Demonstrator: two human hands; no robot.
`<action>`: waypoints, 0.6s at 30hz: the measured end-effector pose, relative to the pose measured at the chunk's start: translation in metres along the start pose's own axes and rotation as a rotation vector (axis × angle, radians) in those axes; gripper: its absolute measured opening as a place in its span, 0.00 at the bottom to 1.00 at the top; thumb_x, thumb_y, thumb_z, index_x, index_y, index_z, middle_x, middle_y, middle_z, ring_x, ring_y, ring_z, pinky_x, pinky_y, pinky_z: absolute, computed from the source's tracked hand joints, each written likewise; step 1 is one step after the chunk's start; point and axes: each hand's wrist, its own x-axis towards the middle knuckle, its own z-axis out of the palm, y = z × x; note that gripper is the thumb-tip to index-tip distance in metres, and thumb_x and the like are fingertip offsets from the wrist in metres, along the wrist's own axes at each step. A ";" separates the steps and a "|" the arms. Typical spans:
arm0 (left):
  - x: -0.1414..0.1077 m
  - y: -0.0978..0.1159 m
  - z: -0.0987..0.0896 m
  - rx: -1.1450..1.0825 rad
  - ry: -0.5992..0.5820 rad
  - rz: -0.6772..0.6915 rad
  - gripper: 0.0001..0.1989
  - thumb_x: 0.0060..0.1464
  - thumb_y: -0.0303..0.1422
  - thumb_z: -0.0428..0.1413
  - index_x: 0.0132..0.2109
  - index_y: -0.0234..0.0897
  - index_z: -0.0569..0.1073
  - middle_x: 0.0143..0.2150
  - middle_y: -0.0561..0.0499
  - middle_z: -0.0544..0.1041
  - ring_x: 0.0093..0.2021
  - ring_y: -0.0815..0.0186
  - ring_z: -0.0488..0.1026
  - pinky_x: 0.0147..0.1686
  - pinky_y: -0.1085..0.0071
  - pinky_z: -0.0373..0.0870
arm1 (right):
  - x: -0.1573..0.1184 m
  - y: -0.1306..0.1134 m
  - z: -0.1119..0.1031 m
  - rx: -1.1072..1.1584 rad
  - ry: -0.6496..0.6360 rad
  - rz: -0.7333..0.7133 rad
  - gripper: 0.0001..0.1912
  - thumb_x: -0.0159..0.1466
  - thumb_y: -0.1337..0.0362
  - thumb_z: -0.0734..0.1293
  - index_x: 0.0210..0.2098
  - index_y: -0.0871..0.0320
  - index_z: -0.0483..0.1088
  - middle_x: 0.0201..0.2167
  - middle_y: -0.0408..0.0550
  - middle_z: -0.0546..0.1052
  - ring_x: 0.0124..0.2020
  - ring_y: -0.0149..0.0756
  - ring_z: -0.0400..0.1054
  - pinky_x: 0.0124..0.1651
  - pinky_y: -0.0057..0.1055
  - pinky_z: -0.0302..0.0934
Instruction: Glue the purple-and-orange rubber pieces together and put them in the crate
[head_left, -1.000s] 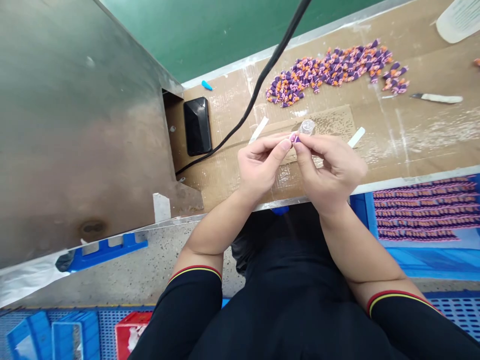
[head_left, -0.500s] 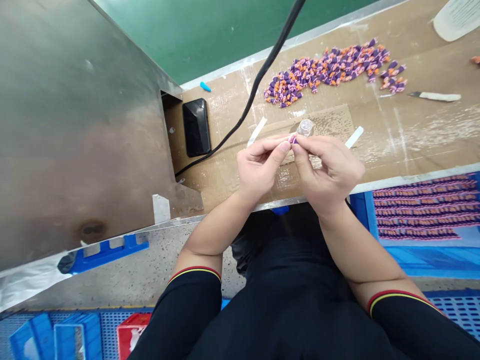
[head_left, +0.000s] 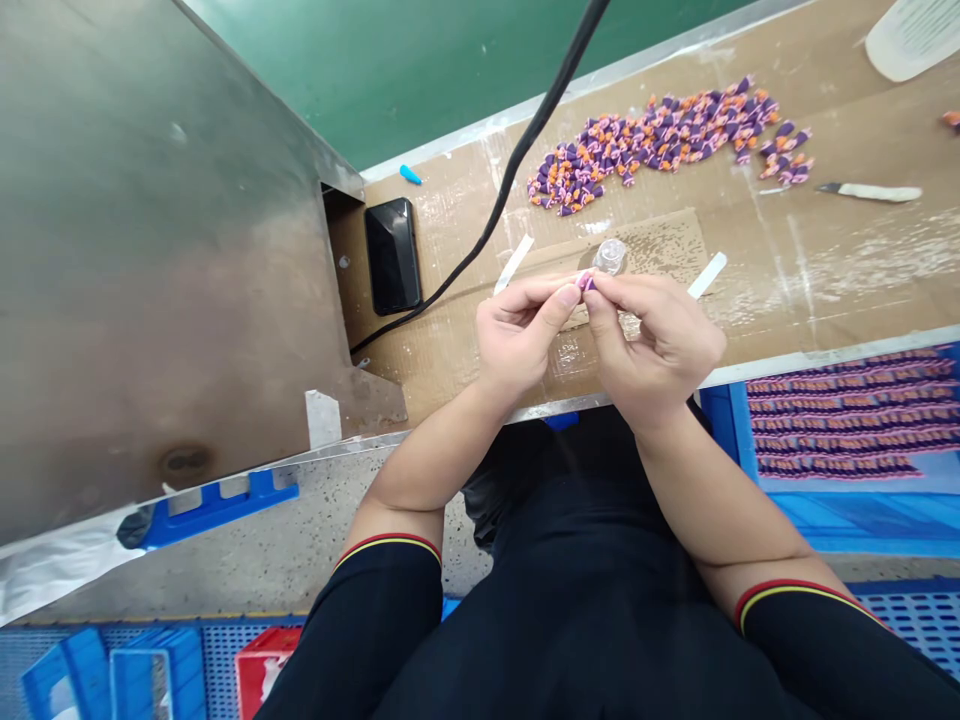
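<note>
Between the fingertips of both hands is a small purple and pink piece (head_left: pixel 586 282). My left hand (head_left: pixel 521 330) pinches it from the left, my right hand (head_left: pixel 652 335) from the right. Just beyond the fingers stands a small clear round container (head_left: pixel 609 257) on a flat cardboard piece (head_left: pixel 667 243) marked with dark specks. Farther back lies a long heap of small purple, orange and pink pieces (head_left: pixel 660 135). White strips (head_left: pixel 514 264) lie on both sides of the hands.
A black phone (head_left: pixel 394 256) lies beside a metal box (head_left: pixel 165 250). A black cable (head_left: pixel 510 180) hangs across the table. At right are a white-handled knife (head_left: pixel 877 192), a white container (head_left: pixel 915 40) and a blue crate (head_left: pixel 739 430) with rows of pieces.
Both hands stay at nearly the same place with the small piece between them. My right hand has shifted very slightly to the left.
</note>
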 end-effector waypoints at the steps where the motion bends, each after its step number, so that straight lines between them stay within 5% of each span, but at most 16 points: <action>1: 0.000 0.000 0.000 0.003 0.001 -0.002 0.19 0.56 0.54 0.77 0.39 0.45 0.89 0.39 0.50 0.87 0.49 0.58 0.88 0.60 0.53 0.87 | 0.000 0.000 0.000 0.001 0.010 -0.013 0.11 0.79 0.54 0.72 0.49 0.49 0.87 0.44 0.52 0.90 0.47 0.48 0.87 0.56 0.51 0.84; 18: -0.001 0.002 0.002 0.023 0.018 0.007 0.20 0.56 0.56 0.77 0.38 0.46 0.89 0.37 0.51 0.87 0.47 0.59 0.88 0.59 0.54 0.87 | -0.001 -0.001 0.000 -0.025 0.017 -0.050 0.11 0.79 0.56 0.71 0.51 0.48 0.86 0.45 0.51 0.90 0.47 0.47 0.86 0.57 0.49 0.83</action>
